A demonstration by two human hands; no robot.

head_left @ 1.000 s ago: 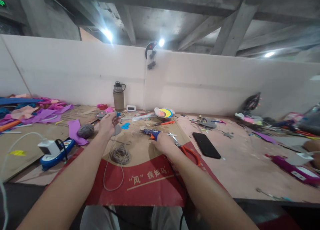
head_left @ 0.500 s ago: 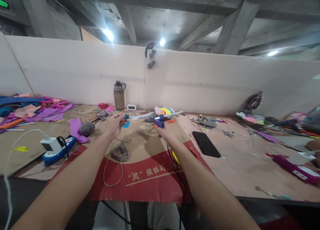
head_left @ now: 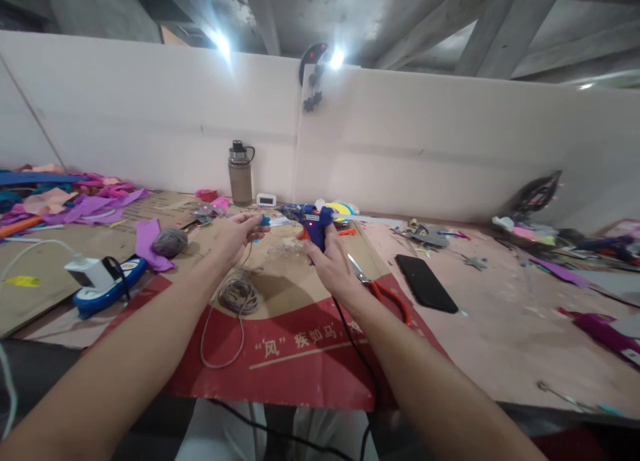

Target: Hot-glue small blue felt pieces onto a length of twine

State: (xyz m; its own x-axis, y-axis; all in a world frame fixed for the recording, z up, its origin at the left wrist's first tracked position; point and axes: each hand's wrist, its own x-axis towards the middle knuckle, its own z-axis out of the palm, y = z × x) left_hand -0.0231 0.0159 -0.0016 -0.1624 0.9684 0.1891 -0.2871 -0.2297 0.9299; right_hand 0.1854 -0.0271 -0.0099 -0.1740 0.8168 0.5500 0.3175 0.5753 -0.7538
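Observation:
My right hand (head_left: 330, 257) is wrapped round the handle of a blue glue gun (head_left: 316, 226), its nozzle pointing left and a clear glue stick (head_left: 367, 219) jutting from its back. Just left of the nozzle, my left hand (head_left: 239, 237) pinches a small blue piece (head_left: 265, 220), perhaps felt; its exact shape is too small to tell. Grey cord runs down from the left fingers to a loose coil of cord (head_left: 239, 295) on the cardboard sheet (head_left: 290, 287). Orange-handled scissors (head_left: 385, 294) lie partly under my right forearm.
A black phone (head_left: 426, 283) lies to the right. On the left are a blue power strip (head_left: 113, 287) with a white plug, a grey yarn ball (head_left: 170, 243) and purple scraps (head_left: 95, 211). A bottle (head_left: 241, 175) stands at the back before a white partition (head_left: 390, 127).
My right hand has lifted the glue gun off the work surface and brought its nozzle near the blue piece. The scissors now show beside my forearm. The view has tilted down slightly.

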